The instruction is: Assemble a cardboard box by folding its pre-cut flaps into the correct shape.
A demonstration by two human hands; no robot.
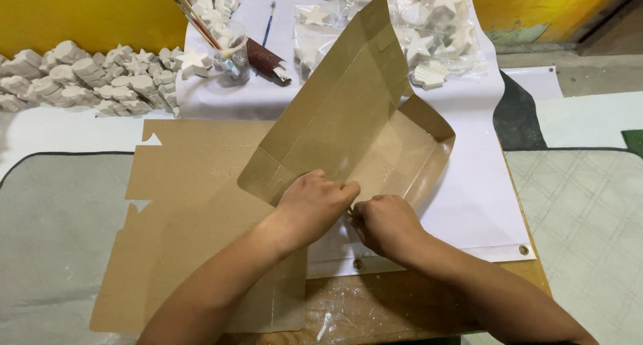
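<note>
Both hands pinch the near edge of a flat brown cardboard box blank (348, 117): the left hand (315, 201) presses fingers and thumb closed over a fold, and the right hand (385, 221), touching it, nips the same edge. From the grip the sheet rises tilted away, one curved flap bowing right. It looks light, matte and stiff along its creases but floppy across the wide panels, so holding near a score line seems wise. Under and left of the grip lies another flat cardboard sheet (187, 184); well beyond stand chalky white plaster shapes (87, 80) and a cup of brushes (231, 50).
</note>
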